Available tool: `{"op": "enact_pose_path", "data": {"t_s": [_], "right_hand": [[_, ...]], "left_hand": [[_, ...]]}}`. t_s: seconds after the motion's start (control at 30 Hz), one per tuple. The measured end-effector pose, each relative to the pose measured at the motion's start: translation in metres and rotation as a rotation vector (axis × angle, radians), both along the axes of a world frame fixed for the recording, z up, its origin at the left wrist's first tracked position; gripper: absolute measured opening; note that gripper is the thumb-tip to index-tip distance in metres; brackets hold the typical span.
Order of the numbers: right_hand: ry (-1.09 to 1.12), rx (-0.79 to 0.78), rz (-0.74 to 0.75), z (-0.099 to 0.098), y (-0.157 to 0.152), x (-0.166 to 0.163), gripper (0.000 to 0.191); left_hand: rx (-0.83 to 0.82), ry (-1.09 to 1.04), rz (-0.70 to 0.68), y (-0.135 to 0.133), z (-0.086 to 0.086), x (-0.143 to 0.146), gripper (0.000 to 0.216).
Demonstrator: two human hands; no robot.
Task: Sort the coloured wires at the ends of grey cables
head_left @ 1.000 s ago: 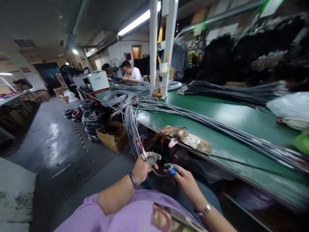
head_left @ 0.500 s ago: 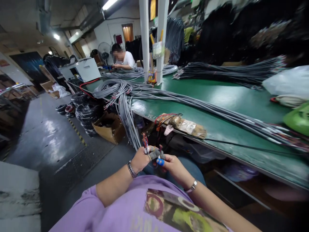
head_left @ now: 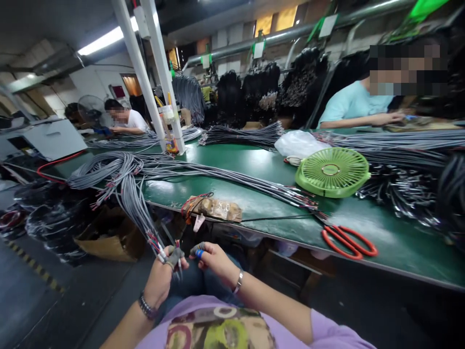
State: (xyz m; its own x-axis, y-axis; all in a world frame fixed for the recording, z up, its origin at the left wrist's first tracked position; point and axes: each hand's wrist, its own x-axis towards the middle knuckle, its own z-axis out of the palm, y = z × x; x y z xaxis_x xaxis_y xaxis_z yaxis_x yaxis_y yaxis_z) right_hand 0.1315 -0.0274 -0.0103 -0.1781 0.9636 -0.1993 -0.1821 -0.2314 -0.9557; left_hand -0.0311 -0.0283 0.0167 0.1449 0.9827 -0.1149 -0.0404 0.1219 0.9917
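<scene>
My left hand is closed round the end of a grey cable whose red, blue and white wire tips stick out past my taped fingers. That cable belongs to a large grey cable bundle draped over the edge of the green table. My right hand, with a blue cot on one fingertip, is pinched close beside the left at lap height; I cannot make out what it pinches.
Red-handled scissors and a green fan lie on the table to the right. A taped brown packet sits at the table's near edge. Two other people sit across the table, left and right. A cardboard box stands on the floor.
My view has swung right, bringing the fan, scissors and a second person into sight. Both hands stay together at the cable end in my lap.
</scene>
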Motion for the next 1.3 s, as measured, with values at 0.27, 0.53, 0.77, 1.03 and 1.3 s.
{"op": "enact_pose_path", "data": {"t_s": [0.27,0.53,0.77,1.03,1.3], "right_hand": [[-0.033,0.211,0.015,-0.002,0.009,-0.001,0.035],[-0.081,0.13,0.1,0.007,0.014,0.006,0.039],[-0.212,0.171,0.107,0.004,0.019,0.013,0.033],[-0.13,0.066,-0.015,-0.008,0.012,0.021,0.038],[-0.294,0.21,0.107,-0.001,0.025,0.025,0.033]], "left_hand": [[-0.122,0.071,-0.173,0.004,-0.014,0.01,0.035],[-0.242,0.179,-0.306,0.01,-0.012,0.01,0.038],[-0.184,0.042,-0.238,0.01,-0.019,0.011,0.042],[-0.212,-0.149,-0.048,0.015,-0.026,0.023,0.045],[-0.238,0.032,-0.162,0.02,-0.03,0.03,0.043]]}}
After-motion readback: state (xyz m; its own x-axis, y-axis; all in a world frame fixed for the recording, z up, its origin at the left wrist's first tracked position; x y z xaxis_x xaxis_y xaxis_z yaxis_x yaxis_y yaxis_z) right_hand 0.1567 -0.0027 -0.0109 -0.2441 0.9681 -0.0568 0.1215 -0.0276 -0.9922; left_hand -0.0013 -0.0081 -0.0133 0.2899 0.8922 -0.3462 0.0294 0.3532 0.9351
